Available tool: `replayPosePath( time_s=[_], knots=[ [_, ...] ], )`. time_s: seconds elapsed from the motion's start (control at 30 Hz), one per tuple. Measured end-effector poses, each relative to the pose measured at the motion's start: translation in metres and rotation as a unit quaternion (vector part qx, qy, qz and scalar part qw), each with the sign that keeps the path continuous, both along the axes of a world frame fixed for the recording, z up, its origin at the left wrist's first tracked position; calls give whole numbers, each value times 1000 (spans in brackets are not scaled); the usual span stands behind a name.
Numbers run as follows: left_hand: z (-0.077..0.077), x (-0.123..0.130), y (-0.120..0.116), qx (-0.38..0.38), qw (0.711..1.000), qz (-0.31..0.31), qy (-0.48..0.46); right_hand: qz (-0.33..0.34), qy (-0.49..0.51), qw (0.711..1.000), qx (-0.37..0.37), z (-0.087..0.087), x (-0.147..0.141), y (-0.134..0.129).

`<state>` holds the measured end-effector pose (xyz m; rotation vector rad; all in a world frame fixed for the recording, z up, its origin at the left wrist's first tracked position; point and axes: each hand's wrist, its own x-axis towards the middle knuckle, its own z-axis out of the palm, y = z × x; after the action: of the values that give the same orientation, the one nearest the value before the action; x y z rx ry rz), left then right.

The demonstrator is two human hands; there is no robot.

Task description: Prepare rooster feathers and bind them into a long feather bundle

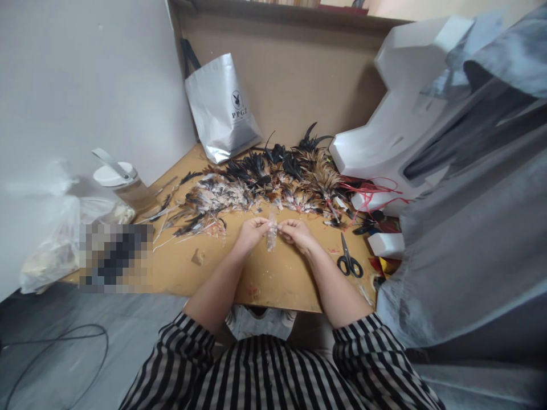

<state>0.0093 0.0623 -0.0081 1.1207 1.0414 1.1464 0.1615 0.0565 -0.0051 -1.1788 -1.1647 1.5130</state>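
Between my two hands, over the middle of the wooden table (pixel 282 279), is a narrow clear plastic strip (pixel 272 230), held roughly upright in the view. My left hand (pixel 252 232) pinches its left edge with thumb and fingertips. On the other edge my right hand (pixel 297 233) is closed in a similar pinch. Just beyond the fingers lies a wide heap of brown, black and whitish feathers (pixel 277 171). Black-handled scissors (pixel 349 259) rest on the table to the right of my right hand, blades pointing away.
A silver bag (pixel 220 108) leans at the back left. A lidded cup (pixel 126 185) and a plastic bag (pixel 55 245) stand at the left. On the right are red cords (pixel 376 191), a large white foam piece (pixel 397 108) and hanging grey cloth (pixel 465 239). A cable (pixel 105 341) lies on the floor.
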Motion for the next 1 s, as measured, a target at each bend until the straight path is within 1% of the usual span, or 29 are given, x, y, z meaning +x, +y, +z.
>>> replayPosePath(
  time_s=[0.13, 0.3, 0.5, 0.73, 0.87, 1.0],
  knots=[
    [2, 0, -1, 6, 1000, 7, 0, 14, -14, 1000, 4, 2, 0, -1],
    [-1, 0, -1, 17, 1000, 7, 6, 43, -35, 998, 5, 3, -4, -5],
    [-1, 0, 0, 26, 999, 26, 11, 99, -63, 993, 9, 2, 7, -3],
    [-10, 0, 6, 68, 997, 35, 29, 117, -95, 989, 0, -1, -2, -6],
    [-10, -1, 7, 51, 997, 45, 31, 133, -134, 982, 14, -2, 0, -6],
    [-10, -7, 9, 18, 999, 47, 17, 211, -187, 959, 38, 1, 15, -3]
  ],
)
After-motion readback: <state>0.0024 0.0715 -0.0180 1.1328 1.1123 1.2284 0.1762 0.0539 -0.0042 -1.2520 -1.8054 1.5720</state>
